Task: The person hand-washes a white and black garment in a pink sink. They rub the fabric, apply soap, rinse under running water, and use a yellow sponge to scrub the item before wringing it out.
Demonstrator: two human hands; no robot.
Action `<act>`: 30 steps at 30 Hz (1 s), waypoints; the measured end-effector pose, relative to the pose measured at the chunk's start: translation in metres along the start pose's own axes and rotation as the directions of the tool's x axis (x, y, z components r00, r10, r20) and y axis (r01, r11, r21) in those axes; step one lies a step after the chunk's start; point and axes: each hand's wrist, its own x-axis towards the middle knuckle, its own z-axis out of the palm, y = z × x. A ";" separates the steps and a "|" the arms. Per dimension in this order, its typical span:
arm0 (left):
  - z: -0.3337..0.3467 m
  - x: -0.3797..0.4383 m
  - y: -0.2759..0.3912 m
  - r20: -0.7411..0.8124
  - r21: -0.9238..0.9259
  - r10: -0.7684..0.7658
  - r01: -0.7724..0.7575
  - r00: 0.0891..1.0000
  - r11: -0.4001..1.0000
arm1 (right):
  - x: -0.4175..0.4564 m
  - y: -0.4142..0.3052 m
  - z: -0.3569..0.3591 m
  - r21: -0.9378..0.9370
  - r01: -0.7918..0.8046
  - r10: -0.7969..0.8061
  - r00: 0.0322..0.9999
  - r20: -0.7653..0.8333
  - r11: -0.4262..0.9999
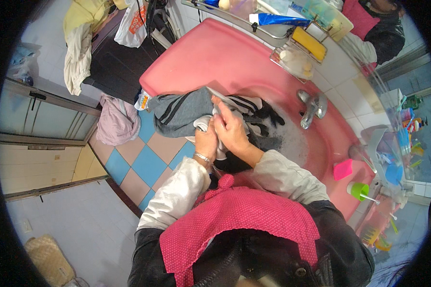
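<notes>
A grey garment with black stripes [183, 111] hangs over the front left edge of the pink washbasin [201, 57]. White cloth [221, 150], seemingly part of the same garment, is bunched up in my hands. My left hand [205, 143] is closed around it, with a bracelet at the wrist. Pressed against the left from the right side is my right hand [233, 131], its thumb up, also gripping the cloth. Dark and white striped fabric [258, 111] lies beside them in the bowl, partly in foamy water [291, 143]. My forearms hide some of the dark cloth.
A chrome faucet [312, 109] rises at the bowl's right. Along the counter are a pink block-like item [343, 169] and a green cup [359, 190]. Overhead, a wall shelf holds a blue tube [280, 19]. Pink cloth [118, 120] hangs or lies at left, above the tiled floor [147, 158].
</notes>
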 end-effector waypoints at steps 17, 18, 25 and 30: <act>0.006 -0.004 0.023 0.058 0.017 -0.075 0.074 0.995 0.997 | 0.013 -0.008 0.004 -0.174 -0.092 0.085 0.995 -0.044 0.980; 0.006 -0.005 0.018 0.070 0.017 -0.048 0.047 0.996 0.999 | 0.027 0.003 0.001 -0.173 -0.181 0.180 0.983 -0.023 0.968; -0.010 0.005 0.021 0.126 -0.259 -0.128 0.157 0.984 0.953 | 0.031 0.027 -0.004 0.599 -0.391 0.394 0.909 0.135 0.699; 0.004 0.003 0.015 0.003 -0.094 -0.095 0.095 0.995 0.991 | 0.013 -0.002 0.004 0.156 -0.230 0.230 0.973 0.017 0.961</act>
